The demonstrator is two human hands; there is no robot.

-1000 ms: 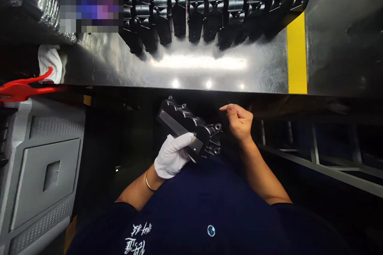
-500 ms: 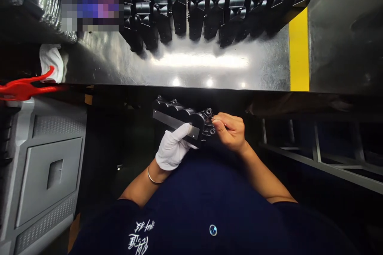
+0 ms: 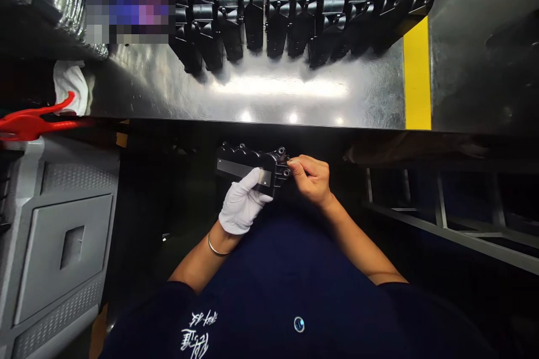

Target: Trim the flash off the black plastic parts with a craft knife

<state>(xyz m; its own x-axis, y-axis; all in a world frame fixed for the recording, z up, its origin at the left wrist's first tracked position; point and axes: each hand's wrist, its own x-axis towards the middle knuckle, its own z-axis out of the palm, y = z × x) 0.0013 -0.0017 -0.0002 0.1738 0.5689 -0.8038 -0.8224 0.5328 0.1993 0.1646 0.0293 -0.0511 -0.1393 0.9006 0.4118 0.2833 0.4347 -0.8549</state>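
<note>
My left hand [image 3: 240, 205], in a white glove, is closed round a black molded plastic part [image 3: 252, 165]. The part has a scalloped upper edge, a flat grey strip along its face and ringed lugs at its right end. The thumb presses on the strip. At that right end, my bare right hand [image 3: 312, 176] is closed in a pinch beside the lugs. A tiny thin thing seems to show at its fingertips, too small to name. Both hands are in front of the metal table's edge, close to my body.
Rows of similar black parts [image 3: 278, 11] stand on the metal table [image 3: 269, 104]. Yellow tape [image 3: 418, 78] crosses it at the right. A white cloth [image 3: 69, 87], a red-handled tool [image 3: 33, 123] and a grey plastic bin [image 3: 67, 247] are at left; a metal frame [image 3: 455, 230] stands right.
My right hand has come left and in to the part's lugged end. My left hand has levelled the part and drawn it slightly left and up.
</note>
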